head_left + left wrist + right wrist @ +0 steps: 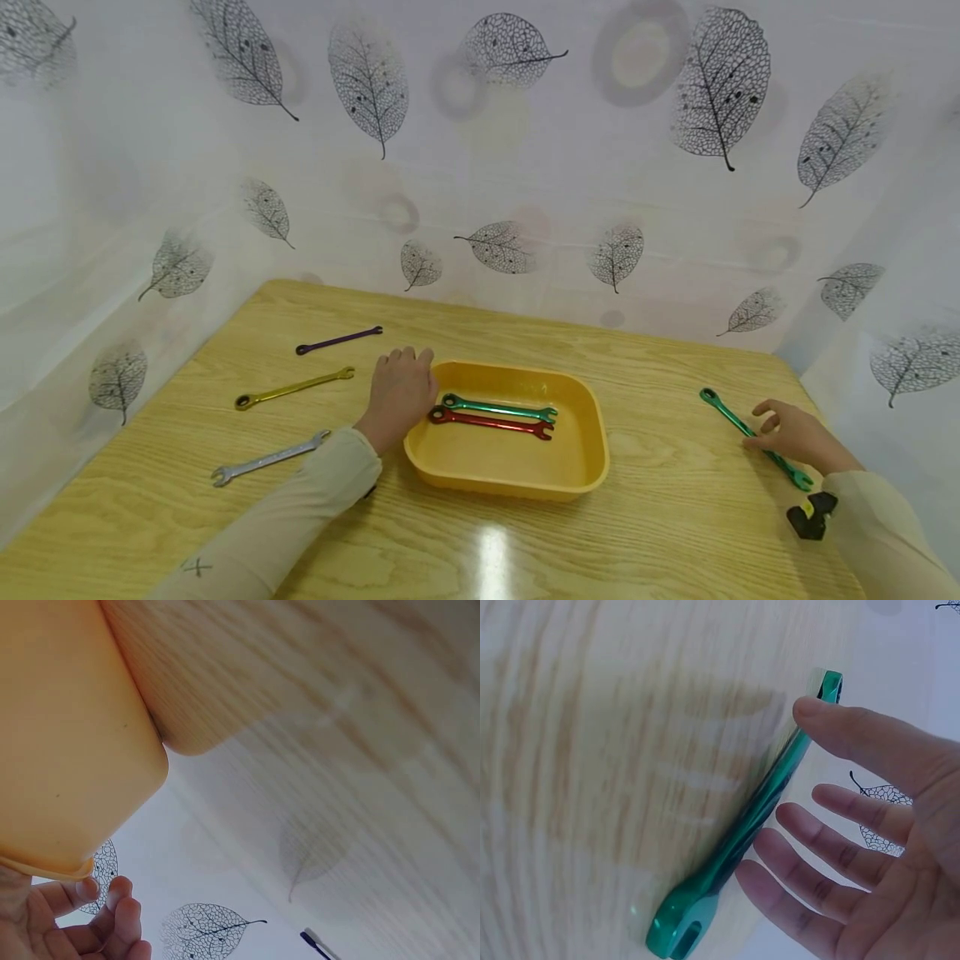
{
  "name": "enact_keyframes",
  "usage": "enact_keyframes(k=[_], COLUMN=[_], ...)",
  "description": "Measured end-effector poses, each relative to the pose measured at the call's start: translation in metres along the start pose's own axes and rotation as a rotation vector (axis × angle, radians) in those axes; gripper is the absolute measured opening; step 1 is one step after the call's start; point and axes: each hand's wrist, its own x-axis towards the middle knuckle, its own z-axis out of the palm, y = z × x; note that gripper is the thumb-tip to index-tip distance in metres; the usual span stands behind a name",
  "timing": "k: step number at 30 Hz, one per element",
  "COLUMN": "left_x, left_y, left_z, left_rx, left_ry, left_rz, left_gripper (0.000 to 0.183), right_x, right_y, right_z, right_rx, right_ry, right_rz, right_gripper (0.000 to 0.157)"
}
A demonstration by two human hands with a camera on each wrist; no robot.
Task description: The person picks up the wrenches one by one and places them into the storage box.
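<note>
In the head view my left hand (401, 387) grips the left rim of a yellow plastic basin (510, 490); the left wrist view shows its curled fingers (124, 919) by the basin's lip, the thumb mostly hidden. Inside the basin lie a green wrench (502, 409) and, alongside it, a red wrench (491, 422). At the right my right hand (798, 433) hovers around another green wrench (723, 408) lying on the table. Seen from the right wrist, the thumb reaches over this wrench (754, 806) and the spread fingers lie along its other side, not closed round it.
Left of the basin, a purple wrench (339, 341), a gold wrench (294, 389) and a silver wrench (270, 458) lie apart on the wooden table (660, 525). A leaf-patterned curtain (555, 192) stands behind and at the sides. A black device (812, 515) sits at my right wrist.
</note>
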Motion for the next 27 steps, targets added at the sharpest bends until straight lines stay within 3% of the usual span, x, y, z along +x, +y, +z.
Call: enact_keyframes(k=[11,27], left_x=[0.0009,-0.0002], left_y=[-0.0002,-0.0004], left_z=[0.001,0.0009], left_rx=[0.008,-0.005], left_ry=[0.015,0.001], left_rz=[0.008,0.003], left_gripper=[0.011,0.013], right_x=[0.0074,0.0082], right_y=[0.0079,0.0072], right_z=[0.0003,0.002], right_rx=[-0.002,0.059], right_ry=[-0.012,0.006], right_rz=[-0.015,-0.036], right_gripper=[0.07,0.043])
